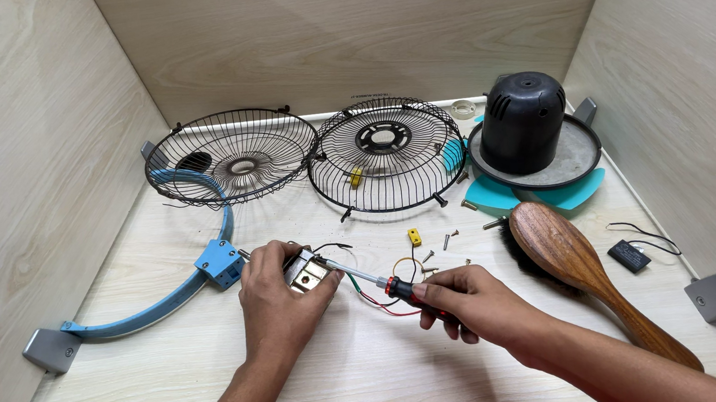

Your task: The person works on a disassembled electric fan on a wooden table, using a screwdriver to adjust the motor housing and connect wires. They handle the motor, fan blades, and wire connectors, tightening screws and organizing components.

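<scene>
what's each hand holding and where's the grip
The left hand grips a small metal switch block around its body; the right hand holds a screwdriver by its handle.

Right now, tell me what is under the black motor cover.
The black motor cover sits on a grey round plate, with teal fan blades poking out beneath. The blades' hub and anything inside the cover are hidden.

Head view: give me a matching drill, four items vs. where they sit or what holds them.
Items:
1. screwdriver
2. small metal part
3. wooden brush
4. black motor cover

Places:
A. on the round grey plate at back right
B. in the right hand
C. lying on the table, right of the hands
D. in the left hand

Pairs: 1-B, 2-D, 3-C, 4-A
</scene>
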